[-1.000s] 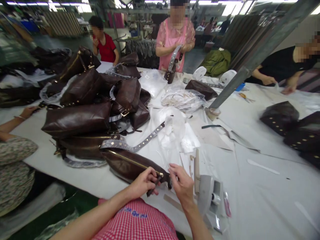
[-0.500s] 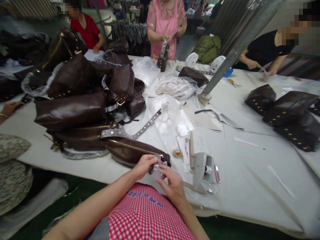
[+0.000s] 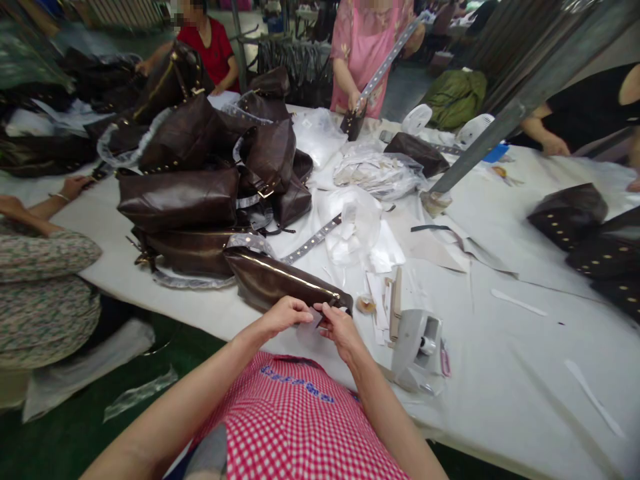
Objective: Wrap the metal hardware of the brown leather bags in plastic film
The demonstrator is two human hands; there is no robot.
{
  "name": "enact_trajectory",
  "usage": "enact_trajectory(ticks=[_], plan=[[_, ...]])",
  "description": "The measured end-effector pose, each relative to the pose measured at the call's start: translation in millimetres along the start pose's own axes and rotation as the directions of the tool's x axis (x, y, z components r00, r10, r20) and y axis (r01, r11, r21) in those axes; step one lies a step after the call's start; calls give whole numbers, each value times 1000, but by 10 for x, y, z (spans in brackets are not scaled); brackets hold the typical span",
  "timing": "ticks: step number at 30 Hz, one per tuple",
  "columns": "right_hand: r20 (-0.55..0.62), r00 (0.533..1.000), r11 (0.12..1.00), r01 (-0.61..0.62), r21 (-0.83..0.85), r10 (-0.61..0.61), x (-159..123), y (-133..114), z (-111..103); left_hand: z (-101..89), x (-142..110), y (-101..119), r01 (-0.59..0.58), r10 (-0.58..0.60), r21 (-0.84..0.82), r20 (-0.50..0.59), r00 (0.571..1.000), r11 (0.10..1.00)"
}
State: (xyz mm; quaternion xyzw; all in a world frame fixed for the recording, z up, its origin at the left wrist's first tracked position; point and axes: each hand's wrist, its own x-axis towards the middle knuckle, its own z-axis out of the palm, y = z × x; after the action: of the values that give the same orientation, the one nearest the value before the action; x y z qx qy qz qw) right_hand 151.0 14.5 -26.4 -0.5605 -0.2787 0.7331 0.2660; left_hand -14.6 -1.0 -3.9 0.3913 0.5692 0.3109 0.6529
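Observation:
A dark brown leather handbag lies on the table right in front of me, its gold zipper facing up. At its near right end, my left hand is closed in a pinch on a small piece of clear plastic film. My right hand is closed beside it, thumb and fingertips together by the bag's end. A small dark bit shows at those fingertips, too small to name. The bag's studded strap, wrapped in clear film, stretches away to the right.
Wrapped brown bags are piled on the left. A grey tape dispenser, card strips and a tape roll lie to my right. A slanted metal post rises from the table. Co-workers stand or sit around it.
The view has swung left, so things sit further right. My hands have moved slightly apart, with the film lower between them. Across the table, a person in a pink apron has raised a studded strap.

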Motion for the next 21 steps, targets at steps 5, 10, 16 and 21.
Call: enact_trajectory(ticks=[5,10,16,21], plan=[[109,994,993,7,119,-20,-71,31,3,-38,-122,-102,-16,18,11,-159,987,1000],[159,980,992,109,71,-119,-132,50,73,63,-81,-94,-75,84,58,-187,979,996],[123,970,976,216,-31,-211,-90,16,92,66,-67,11,-101,156,325,-151,976,940],[116,956,960,277,-38,-271,-58,7,108,271,-222,566,-361,581,791,8,814,494]])
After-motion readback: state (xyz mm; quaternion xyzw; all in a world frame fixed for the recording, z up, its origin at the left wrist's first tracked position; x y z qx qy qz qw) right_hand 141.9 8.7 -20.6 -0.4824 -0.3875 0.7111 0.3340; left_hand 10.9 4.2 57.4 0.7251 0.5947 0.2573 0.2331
